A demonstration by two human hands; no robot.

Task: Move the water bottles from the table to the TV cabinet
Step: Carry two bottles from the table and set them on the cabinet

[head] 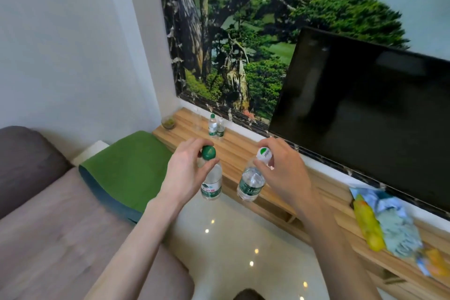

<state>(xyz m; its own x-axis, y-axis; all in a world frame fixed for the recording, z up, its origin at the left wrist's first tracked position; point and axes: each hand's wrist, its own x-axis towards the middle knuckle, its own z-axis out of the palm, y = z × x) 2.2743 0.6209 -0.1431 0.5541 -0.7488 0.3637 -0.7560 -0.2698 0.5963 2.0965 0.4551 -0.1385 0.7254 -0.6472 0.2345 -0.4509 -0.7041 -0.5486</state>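
My left hand [187, 168] grips a clear water bottle with a green cap [211, 184] by its neck. My right hand [282, 168] holds a second clear bottle with a white cap [250, 184] the same way. Both bottles hang upright over the front edge of the wooden TV cabinet [243, 153]. Two more small water bottles [216, 126] stand together on the cabinet top near the wall, beyond my hands.
A black TV [365, 109] stands on the cabinet at the right. Colourful snack bags [389, 226] lie on the cabinet below it. A small glass jar [168, 123] sits at the cabinet's far left end. A brown sofa [60, 226] with a green mat [126, 168] fills the left.
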